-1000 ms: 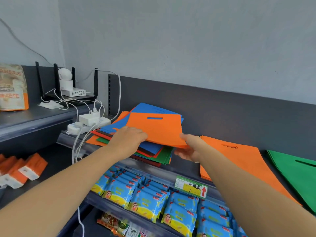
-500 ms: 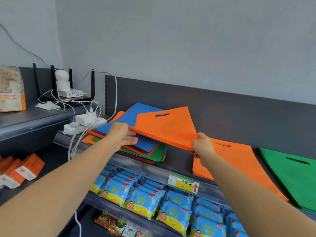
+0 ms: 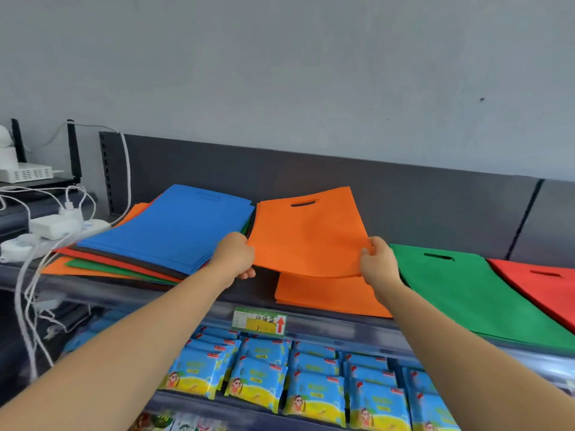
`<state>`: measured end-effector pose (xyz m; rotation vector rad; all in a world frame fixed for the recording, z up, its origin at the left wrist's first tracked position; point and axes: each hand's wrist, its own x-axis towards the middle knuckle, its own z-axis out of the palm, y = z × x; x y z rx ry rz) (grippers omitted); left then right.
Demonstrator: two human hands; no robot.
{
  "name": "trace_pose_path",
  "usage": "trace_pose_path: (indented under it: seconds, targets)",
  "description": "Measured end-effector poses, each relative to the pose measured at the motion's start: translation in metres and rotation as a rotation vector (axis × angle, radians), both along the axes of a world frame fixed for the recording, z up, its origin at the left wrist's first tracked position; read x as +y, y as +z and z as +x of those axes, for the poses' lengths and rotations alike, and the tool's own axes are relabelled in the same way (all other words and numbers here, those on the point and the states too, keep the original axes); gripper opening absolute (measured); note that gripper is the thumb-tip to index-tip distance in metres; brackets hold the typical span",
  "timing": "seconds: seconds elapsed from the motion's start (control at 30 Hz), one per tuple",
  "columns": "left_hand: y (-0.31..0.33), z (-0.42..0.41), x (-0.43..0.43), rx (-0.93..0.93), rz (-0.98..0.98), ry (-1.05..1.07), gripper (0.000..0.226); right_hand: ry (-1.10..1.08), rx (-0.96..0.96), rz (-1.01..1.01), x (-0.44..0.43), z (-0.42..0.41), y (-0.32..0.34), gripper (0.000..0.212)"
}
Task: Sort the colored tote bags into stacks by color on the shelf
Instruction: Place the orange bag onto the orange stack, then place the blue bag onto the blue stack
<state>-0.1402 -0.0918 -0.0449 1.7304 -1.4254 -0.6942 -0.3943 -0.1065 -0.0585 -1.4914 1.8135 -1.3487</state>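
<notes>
Dark grey shelf (image 3: 263, 293), four lots lying flat on it, left to right: mixed pile (image 3: 168, 231), blue bag uppermost, red, green and orange edges showing beneath; orange stack (image 3: 326, 295); green stack (image 3: 460, 290); red stack (image 3: 544, 284) touching the green

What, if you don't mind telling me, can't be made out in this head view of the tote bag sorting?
All in the head view:
1. Orange stack: its far part lies under the held orange tote bag.
2. Mixed pile: lower bags covered by the blue tote bag; count unclear.
3. Red stack: cut off by the right edge.
4. Shelf label: print too blurred to read.
</notes>
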Motion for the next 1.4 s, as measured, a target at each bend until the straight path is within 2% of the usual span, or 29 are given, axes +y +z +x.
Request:
trace_pose_path:
  seconds: [0.13,0.27,0.33,0.47,0.6,0.77,0.83,0.9,1.0,1.13,1.27,1.4]
  targets:
    - [-0.009,-0.03,-0.002,-0.16,-0.021,-0.044,0.022,-0.058,0.083,0.016,0.008,-0.029,-0.005,0.039]
    - [-0.021,-0.046,-0.008,-0.28,-0.008,-0.095,0.025,-0.093,0.163,0.085,0.017,-0.05,-0.011,0.039]
    - [-0.025,-0.051,-0.01,-0.353,0.007,-0.105,0.023,-0.09,0.206,0.15,0.02,-0.058,-0.014,0.03]
    - [-0.031,-0.057,-0.004,-0.53,0.059,-0.076,0.016,-0.076,0.423,0.35,0.022,-0.066,-0.018,0.024]
    - [-0.033,-0.057,-0.001,-0.653,0.078,-0.108,0.013,-0.06,0.579,0.424,0.021,-0.067,-0.02,0.013]
    - [-0.04,-0.058,0.008,-0.889,0.008,-0.132,0.024,-0.077,0.802,0.463,0.026,-0.063,-0.018,0.024]
    - [-0.041,-0.057,0.013,-0.949,-0.031,-0.144,0.026,-0.096,0.927,0.43,0.028,-0.057,-0.015,0.03]
    - [-0.039,-0.053,0.018,-0.909,-0.065,-0.158,0.029,-0.067,0.978,0.351,0.026,-0.046,-0.011,0.035]
    - [-0.032,-0.039,0.029,-0.843,-0.142,-0.13,0.034,0.065,0.951,0.216,0.021,-0.013,-0.005,0.04]
    - [-0.017,0.002,0.044,-0.862,-0.23,-0.022,0.032,0.303,0.863,0.037,0.021,0.049,-0.001,0.047]
    - [0.0,0.057,0.055,-0.923,-0.207,0.072,0.033,0.531,0.851,-0.083,0.027,0.111,0.006,0.049]
    - [0.007,0.11,0.062,-0.97,-0.124,0.122,0.04,0.667,0.827,-0.135,0.031,0.164,0.01,0.05]
